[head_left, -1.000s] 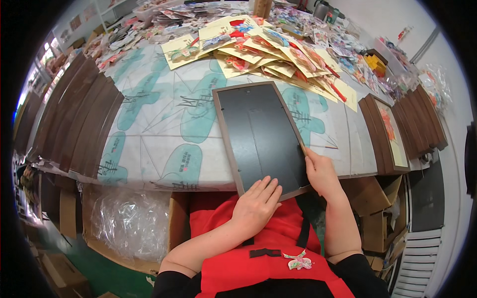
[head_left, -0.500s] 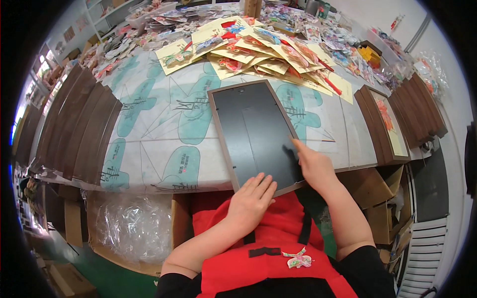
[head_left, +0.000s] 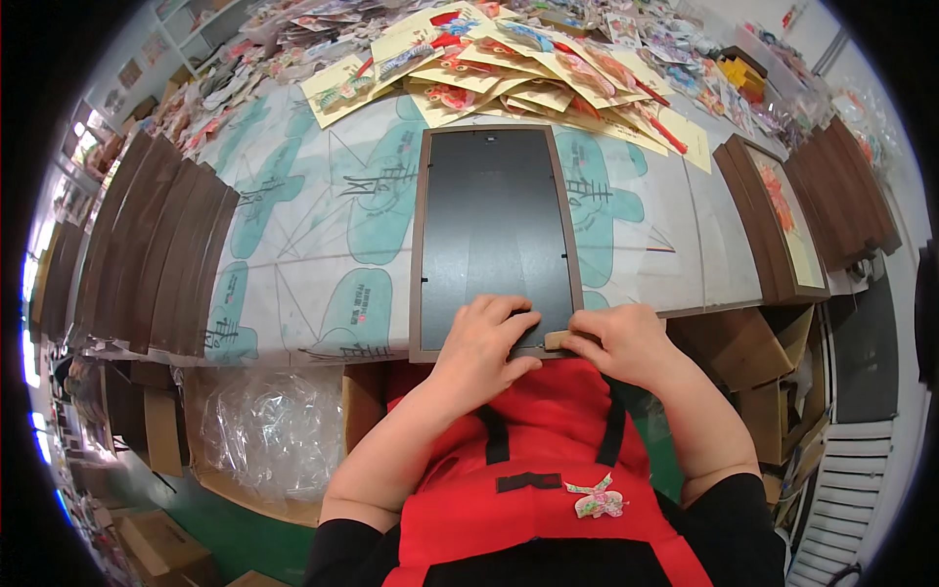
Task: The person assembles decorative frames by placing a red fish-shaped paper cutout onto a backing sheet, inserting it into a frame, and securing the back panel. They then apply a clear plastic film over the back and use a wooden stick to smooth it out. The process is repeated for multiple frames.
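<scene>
A brown picture frame (head_left: 420, 254) lies face down in front of me, its near edge at the table's front. Its black backing board (head_left: 497, 220) faces up, with small dark tabs along the sides. My left hand (head_left: 486, 338) rests on the near part of the board, fingers somewhat bent but apart and holding nothing. At the near right corner, my right hand (head_left: 618, 338) pinches a small tan, wood-like piece (head_left: 557, 340) against the frame's edge. Fingers cover most of that piece, so its full shape is hidden.
Cream cards (head_left: 528, 73) with colourful ornaments and red tassels are piled beyond the frame. Stacked brown frames (head_left: 147, 249) stand at left, more frames (head_left: 758, 225) at right. Below the table are a carton of clear plastic wrap (head_left: 274, 430) and open cardboard boxes (head_left: 763, 367).
The frame has turned from slanted to nearly straight. My right hand has moved from its right side down to the near right corner. My left hand's fingers are more bent.
</scene>
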`<control>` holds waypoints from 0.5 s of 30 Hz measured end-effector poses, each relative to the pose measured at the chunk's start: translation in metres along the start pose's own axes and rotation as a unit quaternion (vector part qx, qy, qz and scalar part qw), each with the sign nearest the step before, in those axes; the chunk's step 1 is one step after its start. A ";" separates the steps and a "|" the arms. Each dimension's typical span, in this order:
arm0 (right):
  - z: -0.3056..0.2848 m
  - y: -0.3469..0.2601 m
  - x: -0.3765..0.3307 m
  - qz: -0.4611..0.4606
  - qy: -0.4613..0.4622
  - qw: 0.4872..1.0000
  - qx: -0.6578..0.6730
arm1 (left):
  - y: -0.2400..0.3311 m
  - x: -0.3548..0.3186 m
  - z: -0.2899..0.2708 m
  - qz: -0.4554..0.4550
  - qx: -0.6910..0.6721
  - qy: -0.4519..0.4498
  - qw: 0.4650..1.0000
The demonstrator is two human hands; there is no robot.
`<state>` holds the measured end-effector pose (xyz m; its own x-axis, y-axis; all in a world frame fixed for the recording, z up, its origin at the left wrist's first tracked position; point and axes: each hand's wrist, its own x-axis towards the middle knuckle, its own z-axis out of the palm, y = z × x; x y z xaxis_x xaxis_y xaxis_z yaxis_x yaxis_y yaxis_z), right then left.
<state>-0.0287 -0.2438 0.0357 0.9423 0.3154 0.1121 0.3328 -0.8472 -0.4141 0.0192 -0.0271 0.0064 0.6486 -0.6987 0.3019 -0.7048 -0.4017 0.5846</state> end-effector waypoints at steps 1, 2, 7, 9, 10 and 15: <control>0.000 0.001 0.001 0.004 -0.019 1.000 -0.010 | 0.000 0.001 0.000 -0.007 -0.005 -0.001 1.000; 0.000 0.002 0.002 0.008 -0.038 0.999 -0.019 | 0.001 0.001 0.000 -0.010 -0.006 -0.005 1.000; 0.004 0.001 0.004 0.016 -0.042 0.999 -0.030 | -0.001 0.002 0.002 -0.007 -0.009 -0.006 1.000; 0.003 -0.001 0.005 0.026 -0.046 0.998 -0.029 | -0.001 0.002 0.001 -0.009 -0.009 -0.008 1.000; 0.003 -0.001 0.006 0.032 -0.048 0.998 -0.025 | 0.000 0.002 0.001 -0.009 -0.009 -0.010 1.000; 0.002 -0.006 0.013 0.069 -0.089 0.993 -0.040 | -0.002 0.002 0.001 -0.005 -0.009 -0.010 1.000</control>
<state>-0.0181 -0.2336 0.0379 0.9605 0.2577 -0.1053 0.2088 -0.9170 -0.3398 0.0211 -0.0283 0.0048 0.6492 -0.7069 0.2808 -0.6930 -0.3974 0.6016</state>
